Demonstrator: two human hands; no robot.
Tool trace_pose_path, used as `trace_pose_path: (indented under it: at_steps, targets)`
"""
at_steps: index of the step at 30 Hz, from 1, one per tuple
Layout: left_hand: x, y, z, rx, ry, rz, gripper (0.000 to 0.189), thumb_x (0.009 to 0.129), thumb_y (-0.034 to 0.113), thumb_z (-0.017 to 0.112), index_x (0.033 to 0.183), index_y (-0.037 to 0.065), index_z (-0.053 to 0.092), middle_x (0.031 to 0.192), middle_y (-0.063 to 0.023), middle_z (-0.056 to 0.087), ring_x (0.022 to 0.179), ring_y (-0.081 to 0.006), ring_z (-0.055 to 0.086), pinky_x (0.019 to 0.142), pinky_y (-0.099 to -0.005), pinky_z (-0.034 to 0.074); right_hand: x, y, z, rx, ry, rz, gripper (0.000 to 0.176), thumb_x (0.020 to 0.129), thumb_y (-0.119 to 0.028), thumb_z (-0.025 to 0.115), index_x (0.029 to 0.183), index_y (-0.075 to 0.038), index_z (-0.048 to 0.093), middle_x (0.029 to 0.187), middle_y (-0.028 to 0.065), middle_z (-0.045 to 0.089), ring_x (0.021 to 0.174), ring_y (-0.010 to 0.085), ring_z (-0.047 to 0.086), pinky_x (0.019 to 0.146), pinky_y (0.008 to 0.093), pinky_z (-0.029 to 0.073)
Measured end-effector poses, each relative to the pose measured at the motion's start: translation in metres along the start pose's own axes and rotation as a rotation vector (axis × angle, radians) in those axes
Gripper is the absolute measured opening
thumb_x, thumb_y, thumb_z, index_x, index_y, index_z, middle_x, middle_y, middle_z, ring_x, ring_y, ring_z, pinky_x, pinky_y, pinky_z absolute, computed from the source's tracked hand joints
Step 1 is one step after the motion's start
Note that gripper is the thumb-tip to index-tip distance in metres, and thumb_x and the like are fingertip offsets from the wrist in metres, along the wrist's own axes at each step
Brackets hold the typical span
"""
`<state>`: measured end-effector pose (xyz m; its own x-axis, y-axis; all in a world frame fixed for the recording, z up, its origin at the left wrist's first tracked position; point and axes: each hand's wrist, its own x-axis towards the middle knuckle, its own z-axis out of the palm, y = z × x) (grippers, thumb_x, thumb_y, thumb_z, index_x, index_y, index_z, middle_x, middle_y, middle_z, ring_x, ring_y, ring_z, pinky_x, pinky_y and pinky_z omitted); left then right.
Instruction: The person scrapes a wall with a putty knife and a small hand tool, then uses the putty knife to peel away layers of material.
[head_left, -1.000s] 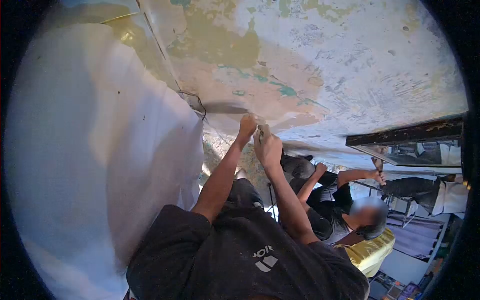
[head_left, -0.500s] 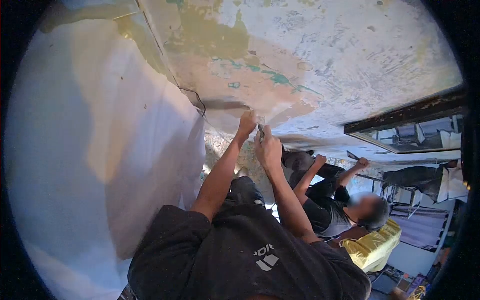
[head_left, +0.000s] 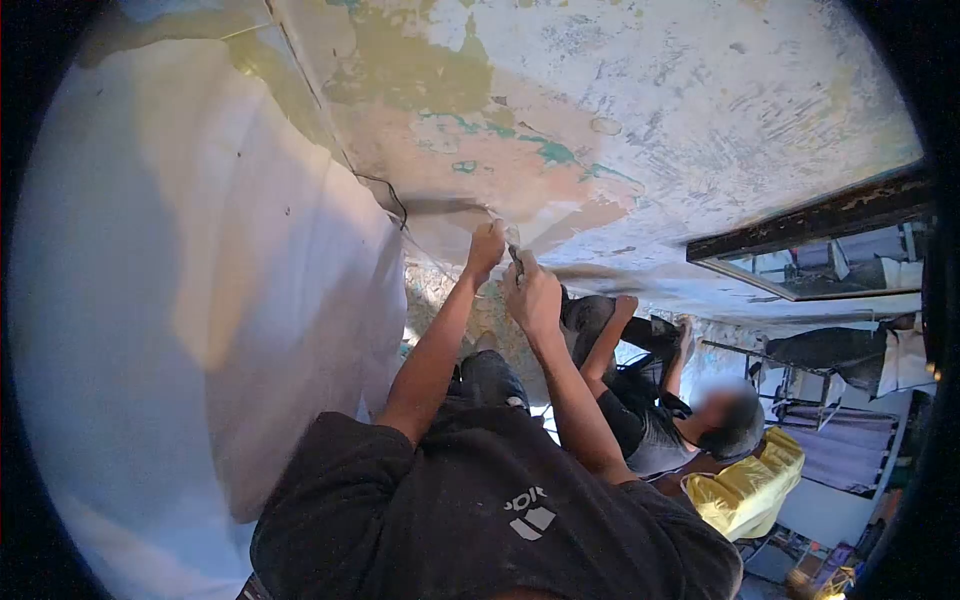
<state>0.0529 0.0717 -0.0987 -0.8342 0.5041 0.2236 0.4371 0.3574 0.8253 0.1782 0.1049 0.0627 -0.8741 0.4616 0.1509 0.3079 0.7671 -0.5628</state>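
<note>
My right hand (head_left: 534,297) is closed around the dark handle of a slim tool that looks like a scraper (head_left: 515,256). Its working end is up at the wall, too small to see clearly. Just to the left, my left hand (head_left: 487,246) is closed close to the wall and the tool's upper end; what its fingers grip, if anything, is hidden. Before both hands spreads a patchy wall (head_left: 560,215) with peeling cream, pinkish, green and white paint layers.
A white sheet (head_left: 270,290) hangs along the left, with a thin dark cable (head_left: 385,185) beside it. To my right, another person (head_left: 650,420) crouches close to my right arm. Beyond are a dark-framed window or mirror (head_left: 820,245) and a yellow-covered object (head_left: 755,485).
My hands stay nearly in place at the wall, with the view shifted slightly. The other person's raised hand, which held a flat blade, has come down and nearer to their knee.
</note>
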Motion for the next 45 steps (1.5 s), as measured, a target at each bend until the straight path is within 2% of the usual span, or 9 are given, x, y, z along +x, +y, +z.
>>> trace_pose_path:
  at_steps: [5,10,20,22,28,34,38,43,45]
  targets:
    - [0.017,-0.006,-0.005,0.106,0.030,0.071,0.028,0.090,0.021,0.040,0.083,-0.001,0.055,0.081,-0.0235,0.060,0.078,-0.0380,0.059,0.066,-0.0484,0.045,0.015,-0.011,0.002,-0.027,-0.012,-0.017,0.017,0.085,-0.015,0.057,0.095,-0.002,0.057,0.070,0.0248,0.061,0.067,0.0422,0.061,0.060,0.0497,0.047]
    - [0.033,-0.020,0.004,-0.481,-0.076,-0.479,0.030,0.086,0.021,0.044,0.079,-0.003,0.060,0.086,-0.0268,0.061,0.081,-0.0399,0.059,0.068,-0.0496,0.043,0.036,0.008,0.025,-0.064,-0.015,-0.022,0.017,0.083,-0.014,0.058,0.094,-0.001,0.057,0.074,0.0240,0.061,0.070,0.0408,0.061,0.061,0.0480,0.048]
    - [0.026,-0.063,0.033,0.001,-0.061,-0.052,0.032,0.088,0.026,0.045,0.082,-0.003,0.057,0.075,-0.0203,0.059,0.070,-0.0309,0.058,0.063,-0.0424,0.044,0.035,0.004,0.018,-0.005,-0.002,-0.055,0.019,0.082,-0.011,0.059,0.098,-0.002,0.057,0.077,0.0233,0.062,0.071,0.0409,0.061,0.061,0.0485,0.048]
    - [0.026,-0.035,0.023,-0.360,0.056,-0.490,0.031,0.088,0.020,0.043,0.084,-0.007,0.058,0.090,-0.0292,0.060,0.087,-0.0438,0.056,0.076,-0.0521,0.041,0.034,-0.011,0.000,-0.040,-0.082,-0.007,0.019,0.082,-0.011,0.059,0.099,-0.002,0.056,0.078,0.0237,0.062,0.072,0.0414,0.061,0.061,0.0489,0.048]
    - [0.030,-0.018,0.002,-0.662,-0.082,-0.644,0.032,0.088,0.023,0.044,0.085,-0.006,0.057,0.090,-0.0279,0.061,0.083,-0.0412,0.058,0.069,-0.0496,0.042,0.037,0.013,0.030,-0.018,-0.043,-0.044,0.021,0.083,-0.011,0.058,0.103,-0.002,0.056,0.078,0.0235,0.062,0.073,0.0419,0.061,0.060,0.0491,0.048]
    - [0.024,-0.019,0.004,-0.148,0.064,-0.172,0.028,0.086,0.022,0.045,0.081,-0.003,0.058,0.077,-0.0225,0.061,0.068,-0.0389,0.058,0.061,-0.0496,0.043,0.032,-0.005,0.010,-0.035,-0.002,-0.063,0.019,0.083,-0.011,0.058,0.098,-0.002,0.054,0.076,0.0236,0.061,0.072,0.0426,0.061,0.061,0.0492,0.048]
    - [0.017,-0.022,0.013,-0.371,0.000,-0.446,0.029,0.086,0.022,0.044,0.083,-0.003,0.058,0.082,-0.0255,0.060,0.076,-0.0410,0.058,0.065,-0.0506,0.043,0.031,0.021,0.032,-0.056,-0.051,-0.045,0.018,0.083,-0.010,0.058,0.099,-0.002,0.055,0.074,0.0236,0.061,0.070,0.0419,0.061,0.060,0.0495,0.048]
    - [0.027,-0.017,0.012,-0.117,0.027,-0.125,0.028,0.088,0.021,0.043,0.087,-0.003,0.057,0.084,-0.0265,0.059,0.079,-0.0417,0.056,0.070,-0.0500,0.044,0.031,-0.011,-0.001,-0.021,-0.001,-0.051,0.016,0.083,-0.010,0.057,0.097,-0.002,0.055,0.071,0.0243,0.060,0.067,0.0420,0.060,0.059,0.0490,0.047]
    - [0.032,-0.031,0.024,-0.500,-0.027,-0.394,0.032,0.089,0.028,0.044,0.080,0.001,0.057,0.072,-0.0093,0.055,0.067,-0.0188,0.051,0.060,-0.0375,0.042,0.040,0.002,0.012,-0.024,0.009,-0.035,0.016,0.084,-0.011,0.057,0.096,-0.002,0.054,0.071,0.0242,0.060,0.066,0.0420,0.060,0.058,0.0488,0.047]
